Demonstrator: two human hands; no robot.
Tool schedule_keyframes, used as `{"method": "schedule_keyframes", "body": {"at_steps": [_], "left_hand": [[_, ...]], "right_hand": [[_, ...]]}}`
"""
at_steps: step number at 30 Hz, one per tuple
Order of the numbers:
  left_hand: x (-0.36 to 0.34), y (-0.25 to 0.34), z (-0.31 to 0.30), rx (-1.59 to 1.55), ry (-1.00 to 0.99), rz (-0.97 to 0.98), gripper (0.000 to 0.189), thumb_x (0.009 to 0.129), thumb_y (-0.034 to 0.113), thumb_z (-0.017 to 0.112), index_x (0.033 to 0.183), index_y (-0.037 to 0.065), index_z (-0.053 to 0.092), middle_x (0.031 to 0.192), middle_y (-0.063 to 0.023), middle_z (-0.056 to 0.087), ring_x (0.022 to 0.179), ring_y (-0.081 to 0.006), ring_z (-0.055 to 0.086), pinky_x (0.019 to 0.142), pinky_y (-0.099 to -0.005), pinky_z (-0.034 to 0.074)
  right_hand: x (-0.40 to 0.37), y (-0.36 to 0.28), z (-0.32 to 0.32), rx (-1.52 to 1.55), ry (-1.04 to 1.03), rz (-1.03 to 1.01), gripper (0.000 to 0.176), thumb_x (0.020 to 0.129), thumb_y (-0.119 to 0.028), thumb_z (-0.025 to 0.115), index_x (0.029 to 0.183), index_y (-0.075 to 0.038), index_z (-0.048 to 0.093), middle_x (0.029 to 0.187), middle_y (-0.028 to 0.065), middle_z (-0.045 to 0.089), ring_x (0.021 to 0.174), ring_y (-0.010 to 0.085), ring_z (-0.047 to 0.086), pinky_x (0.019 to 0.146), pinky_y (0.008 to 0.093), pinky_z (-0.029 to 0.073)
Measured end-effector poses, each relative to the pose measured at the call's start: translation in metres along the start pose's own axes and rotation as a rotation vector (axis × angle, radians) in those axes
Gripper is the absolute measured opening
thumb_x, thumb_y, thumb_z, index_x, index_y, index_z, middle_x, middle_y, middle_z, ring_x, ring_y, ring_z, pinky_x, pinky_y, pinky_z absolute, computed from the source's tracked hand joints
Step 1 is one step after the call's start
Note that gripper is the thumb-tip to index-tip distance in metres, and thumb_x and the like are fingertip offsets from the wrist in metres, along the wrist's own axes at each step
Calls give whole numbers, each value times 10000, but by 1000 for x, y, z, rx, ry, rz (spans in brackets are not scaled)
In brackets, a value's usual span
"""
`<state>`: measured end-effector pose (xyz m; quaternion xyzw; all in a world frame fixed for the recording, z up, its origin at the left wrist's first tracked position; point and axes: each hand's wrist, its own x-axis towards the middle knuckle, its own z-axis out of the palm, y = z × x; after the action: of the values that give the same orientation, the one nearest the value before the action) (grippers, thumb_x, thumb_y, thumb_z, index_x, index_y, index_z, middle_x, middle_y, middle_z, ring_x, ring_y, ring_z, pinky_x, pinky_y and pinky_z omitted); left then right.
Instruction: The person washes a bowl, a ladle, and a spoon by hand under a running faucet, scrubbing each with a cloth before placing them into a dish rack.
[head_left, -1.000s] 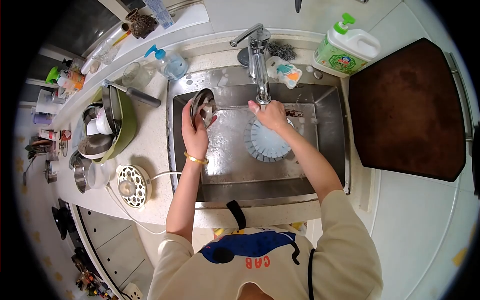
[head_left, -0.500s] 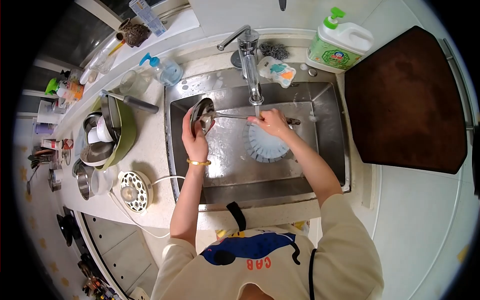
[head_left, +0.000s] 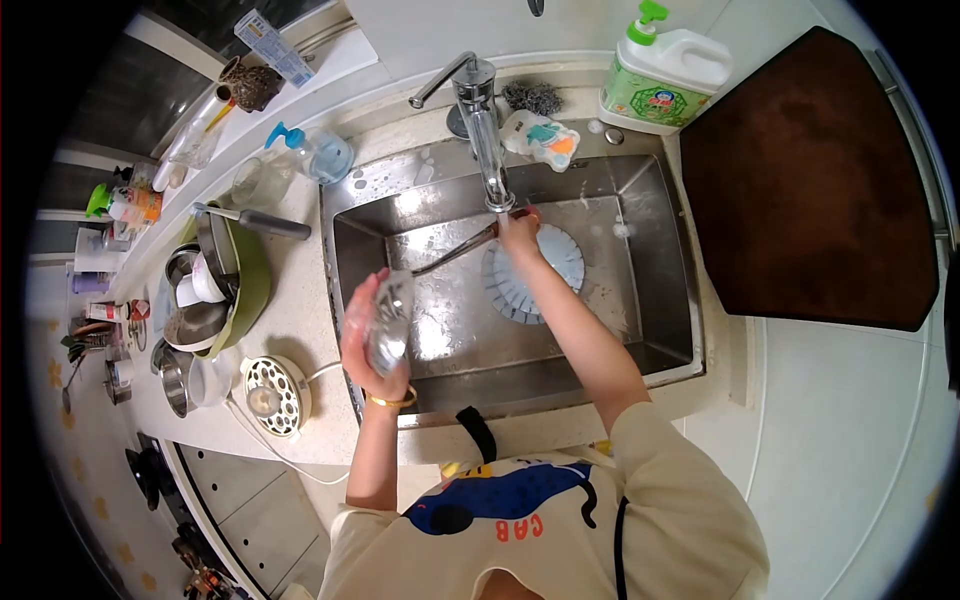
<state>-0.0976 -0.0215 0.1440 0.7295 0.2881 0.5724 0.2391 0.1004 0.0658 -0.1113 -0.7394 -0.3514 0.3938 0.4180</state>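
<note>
Head view: ladle [head_left: 455,250] in both hands [head_left: 366,330] [head_left: 518,228]

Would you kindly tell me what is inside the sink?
On the sink floor lies a pale blue ribbed disc, partly covered by the right arm. The left hand and right hand hold a ladle over the basin. Whatever lies beneath the disc is hidden.

Behind my sink [head_left: 655,300] stands a soap bottle [head_left: 665,75], with a scourer [head_left: 531,97] and what may be a sponge [head_left: 540,138] by the tap [head_left: 485,140]. A dark board [head_left: 805,185] lies right; a green basin [head_left: 255,275] of dishes [head_left: 195,325] and a round cooker [head_left: 273,396] sit left.
</note>
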Motion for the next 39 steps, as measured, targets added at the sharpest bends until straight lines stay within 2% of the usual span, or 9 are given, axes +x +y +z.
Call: {"method": "schedule_keyframes", "body": {"at_steps": [1,4,7,17,18,21,25,26,39], "left_hand": [[-3,6,0,-50,-56,-6,330,851,16,414,1181,28,419,1156,-251,485,1064,-375,496,875,-493,424],[-28,7,-12,-15,-231,-59,318,818,66,485,1135,64,510,1196,-211,475,1091,-371,480,902,-474,407],[-43,15,-29,-34,-332,-114,333,786,14,555,1108,59,484,1190,-220,473,1094,-386,476,894,-449,422],[-68,17,-74,231,-916,-588,837,570,-126,630,1302,123,308,1251,-170,411,1068,-342,488,857,-341,448],[-63,23,-76,35,-931,-961,911,604,-81,681,1358,128,216,1281,-146,378,1067,-290,496,846,-323,449],[-79,10,-75,-418,-846,-1020,948,637,-27,720,1380,115,148,1278,-106,359,1001,-210,504,812,-289,462],[-95,-7,-67,-87,-833,-1057,558,705,113,716,1180,40,435,877,-10,497,656,-67,458,569,-207,420],[-107,-13,-67,-180,-666,-1084,308,715,121,690,953,8,530,726,6,468,558,-48,416,501,-198,343],[-88,-11,-74,462,-639,-703,322,651,176,737,600,-10,480,584,-97,449,453,-198,409,438,-300,336]], "right_hand": [[-8,-15,-2,0,2,3,424,783,-137,581,1164,-38,423,1155,198,391,951,316,475,839,460,393],[-27,-76,1,1197,509,497,93,839,-87,490,831,-1,454,717,112,495,518,209,516,397,265,412],[-37,-83,-16,1159,114,613,108,848,-81,472,769,-12,447,630,82,462,473,139,430,370,225,362],[-27,-71,-30,1237,165,641,409,857,-540,388,736,-153,441,573,-44,381,422,106,312,385,226,295],[-28,-69,-35,1287,128,603,412,854,-542,397,730,-152,443,571,-40,381,424,107,322,387,235,307],[-29,-74,-32,1296,94,550,396,871,-515,376,768,-140,454,605,-2,427,460,136,379,442,282,348],[-48,-85,-28,1371,-49,387,286,916,-373,382,1048,-120,402,708,54,468,469,175,435,420,306,397],[-55,-89,-29,1360,-51,335,278,914,-361,394,1098,-154,379,743,55,474,487,177,443,445,333,412],[-50,-94,-44,1210,147,360,222,898,-371,397,932,-153,419,650,39,443,472,159,409,427,336,394]]}}
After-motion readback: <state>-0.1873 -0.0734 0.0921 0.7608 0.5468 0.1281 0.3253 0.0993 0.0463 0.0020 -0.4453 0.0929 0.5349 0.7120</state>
